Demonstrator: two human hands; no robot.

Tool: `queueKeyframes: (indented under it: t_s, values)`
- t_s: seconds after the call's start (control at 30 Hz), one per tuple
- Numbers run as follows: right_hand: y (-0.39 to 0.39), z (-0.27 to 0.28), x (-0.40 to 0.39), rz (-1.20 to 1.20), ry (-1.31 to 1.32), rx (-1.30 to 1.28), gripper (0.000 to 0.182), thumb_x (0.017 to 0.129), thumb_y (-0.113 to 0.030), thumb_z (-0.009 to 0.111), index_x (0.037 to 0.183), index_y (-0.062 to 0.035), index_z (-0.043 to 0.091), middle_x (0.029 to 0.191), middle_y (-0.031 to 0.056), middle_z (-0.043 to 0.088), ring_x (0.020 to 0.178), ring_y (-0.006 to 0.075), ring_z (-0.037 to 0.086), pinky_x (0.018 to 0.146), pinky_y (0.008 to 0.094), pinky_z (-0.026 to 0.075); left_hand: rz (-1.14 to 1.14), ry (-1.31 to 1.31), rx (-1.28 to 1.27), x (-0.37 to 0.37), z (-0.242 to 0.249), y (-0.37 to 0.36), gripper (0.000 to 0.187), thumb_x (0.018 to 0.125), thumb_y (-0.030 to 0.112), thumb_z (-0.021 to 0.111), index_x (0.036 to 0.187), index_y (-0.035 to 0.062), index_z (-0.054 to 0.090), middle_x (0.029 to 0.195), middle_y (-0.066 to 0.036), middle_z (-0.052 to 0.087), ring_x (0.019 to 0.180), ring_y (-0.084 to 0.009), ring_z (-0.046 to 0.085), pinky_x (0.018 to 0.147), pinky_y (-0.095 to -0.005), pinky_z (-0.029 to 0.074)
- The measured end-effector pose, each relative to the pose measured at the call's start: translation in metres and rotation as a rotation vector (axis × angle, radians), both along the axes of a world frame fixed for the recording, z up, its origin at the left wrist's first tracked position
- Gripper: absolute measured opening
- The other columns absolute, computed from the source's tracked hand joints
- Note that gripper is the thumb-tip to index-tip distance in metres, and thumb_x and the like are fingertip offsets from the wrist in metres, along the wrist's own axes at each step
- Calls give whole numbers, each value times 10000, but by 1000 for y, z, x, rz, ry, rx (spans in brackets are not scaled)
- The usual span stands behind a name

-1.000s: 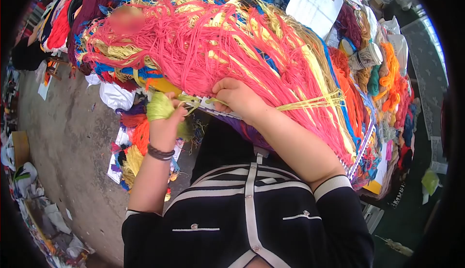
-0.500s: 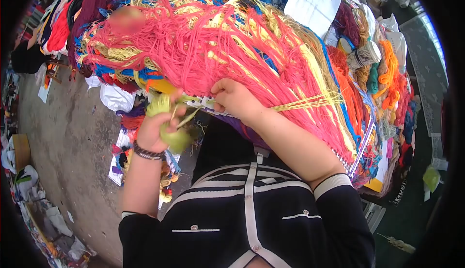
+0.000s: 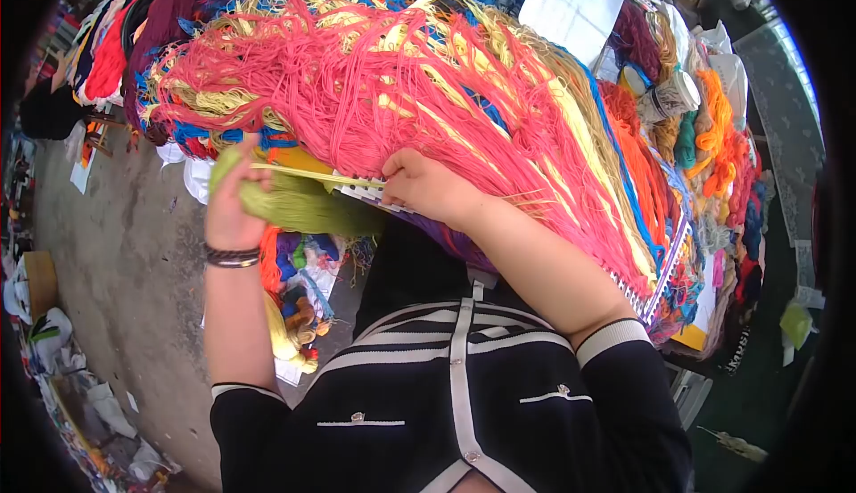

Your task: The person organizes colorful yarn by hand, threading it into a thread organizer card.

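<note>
My left hand (image 3: 234, 203), slightly blurred, is closed on a skein of yellow-green yarn (image 3: 312, 206) that hangs to its right. Pale strands of that yarn (image 3: 308, 174) run taut from it to my right hand (image 3: 426, 188). The right fingers are pinched on the strands' end, at the edge of a white toothed strip (image 3: 361, 192). A thick mass of pink yarn (image 3: 357, 101), mixed with pale yellow, lies just beyond both hands. The right fingertips are partly hidden by the hand itself.
Orange yarn (image 3: 713, 136) and a patterned cup-like container (image 3: 670, 99) are at the right. White paper (image 3: 571, 12) lies on the yarn at the back. Bundles of coloured thread (image 3: 299, 270) hang below my left hand, above the concrete floor (image 3: 134, 252).
My left hand has moved left and slightly up with the skein, drawing the strands out straight. The right hand has shifted slightly left. Pale strands that trailed right across the pink yarn are mostly gone.
</note>
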State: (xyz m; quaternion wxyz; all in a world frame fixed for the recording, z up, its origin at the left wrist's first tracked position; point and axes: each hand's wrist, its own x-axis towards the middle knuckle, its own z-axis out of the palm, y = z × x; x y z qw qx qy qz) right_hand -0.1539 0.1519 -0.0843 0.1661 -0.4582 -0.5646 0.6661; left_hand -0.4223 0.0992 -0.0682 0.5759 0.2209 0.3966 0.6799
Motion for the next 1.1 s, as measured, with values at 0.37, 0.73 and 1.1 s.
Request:
queueKeyframes:
  t_s: [0.37,0.73,1.1]
  values:
    - [-22,12,0,20,-107,323,169,823,-51,567,981,-4,526,764,30,595,710,105,549,654,251,440,22,168,-112,19,12,-47,289,896,109,528,1133,-57,533,1059,-133,623,960,-205,607,833,-307,469]
    - [-70,61,1,-78,400,-148,134,847,-64,589,818,63,623,657,56,588,570,97,552,532,226,434,-457,156,-9,115,29,-70,468,860,-3,487,1317,-58,400,1141,-132,572,910,-190,617,753,-299,519]
    - [-71,67,10,-107,465,-222,103,866,-27,583,869,65,630,749,69,605,634,122,576,624,244,466,-440,-79,-12,114,20,-72,423,872,6,474,1289,-56,438,1107,-130,590,913,-188,616,659,-298,548]
